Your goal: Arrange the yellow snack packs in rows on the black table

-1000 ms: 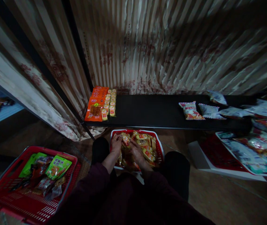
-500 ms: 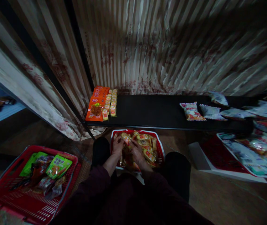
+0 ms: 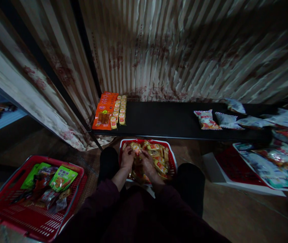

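Note:
A red basket with a white rim (image 3: 173,157) stands between my knees, filled with small yellow wrapped snack packets (image 3: 160,166). Over it, my left hand (image 3: 127,158) closes its fingers on the left side of one yellow snack packet (image 3: 135,146). From the right, my right hand (image 3: 147,163) grips the same packet, fingertips close to those of the left. On the black shelf ahead, similar yellow packets (image 3: 119,111) stand in two rows beside orange snack bags (image 3: 105,109).
A red basket (image 3: 4,211) on the left floor holds green pouches (image 3: 63,179) and other snacks. White and red chip bags (image 3: 207,119) lie along the right of the black shelf (image 3: 159,118). A container heaped with bags (image 3: 280,162) stands at the right. A curtain (image 3: 159,50) hangs behind.
Both hands stay over the basket on the same packet, with only slight finger movement. The whole view has shifted very slightly.

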`<state>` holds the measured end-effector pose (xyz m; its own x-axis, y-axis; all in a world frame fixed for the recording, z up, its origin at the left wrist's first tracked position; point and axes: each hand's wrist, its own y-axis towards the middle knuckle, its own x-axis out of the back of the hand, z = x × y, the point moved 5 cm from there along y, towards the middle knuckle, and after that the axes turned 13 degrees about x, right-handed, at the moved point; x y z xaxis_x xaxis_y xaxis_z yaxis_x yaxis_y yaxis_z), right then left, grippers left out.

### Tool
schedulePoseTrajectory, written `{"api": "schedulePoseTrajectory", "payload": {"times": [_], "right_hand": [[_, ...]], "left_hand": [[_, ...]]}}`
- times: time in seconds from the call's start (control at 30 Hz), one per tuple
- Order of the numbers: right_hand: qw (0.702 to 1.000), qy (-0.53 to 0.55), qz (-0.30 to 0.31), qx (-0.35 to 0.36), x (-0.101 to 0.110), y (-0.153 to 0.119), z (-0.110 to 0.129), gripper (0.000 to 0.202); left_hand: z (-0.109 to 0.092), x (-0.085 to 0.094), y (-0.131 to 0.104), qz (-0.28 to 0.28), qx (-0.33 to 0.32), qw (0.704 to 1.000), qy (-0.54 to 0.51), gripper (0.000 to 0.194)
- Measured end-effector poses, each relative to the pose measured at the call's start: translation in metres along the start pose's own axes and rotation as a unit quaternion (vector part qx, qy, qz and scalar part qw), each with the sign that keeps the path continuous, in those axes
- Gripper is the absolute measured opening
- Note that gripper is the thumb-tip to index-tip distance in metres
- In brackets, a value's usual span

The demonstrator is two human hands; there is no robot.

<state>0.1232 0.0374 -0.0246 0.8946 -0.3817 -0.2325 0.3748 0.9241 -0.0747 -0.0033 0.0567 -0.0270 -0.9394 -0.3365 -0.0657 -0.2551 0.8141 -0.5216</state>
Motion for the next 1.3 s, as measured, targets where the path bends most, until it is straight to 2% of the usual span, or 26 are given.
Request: {"api": "schedulePoseTrajectory", "payload": {"times": [0.3, 0.43, 0.6, 0.83, 1.03, 1.3], "right_hand": [[1.000, 0.005, -0.022, 0.002, 0.001, 0.002, 0.000, 0.032], [1.000, -0.009, -0.010, 0.015, 0.001, 0.002, 0.002, 0.032], [0.999, -0.018, -0.002, 0.041, -0.001, -0.001, 0.007, 0.031], [0.997, -0.050, 0.016, 0.065, -0.003, -0.001, 0.015, 0.026], [0.997, -0.032, 0.011, 0.069, -0.005, 0.000, 0.016, 0.021], [0.995, -0.043, 0.034, 0.078, -0.006, -0.001, 0.015, 0.020]], "left_hand": [[-0.004, 0.001, -0.014, -0.032, -0.040, 0.997, 0.061, 0.021], [-0.011, 0.000, -0.024, -0.030, -0.061, 0.994, 0.081, 0.014], [-0.017, -0.002, -0.033, -0.018, -0.082, 0.990, 0.112, 0.017], [-0.013, -0.002, -0.035, -0.019, -0.033, 0.997, 0.061, 0.017], [-0.012, -0.003, -0.037, -0.016, 0.017, 1.000, 0.016, 0.018], [-0.009, -0.002, -0.030, -0.025, 0.034, 0.999, -0.008, 0.022]]}}
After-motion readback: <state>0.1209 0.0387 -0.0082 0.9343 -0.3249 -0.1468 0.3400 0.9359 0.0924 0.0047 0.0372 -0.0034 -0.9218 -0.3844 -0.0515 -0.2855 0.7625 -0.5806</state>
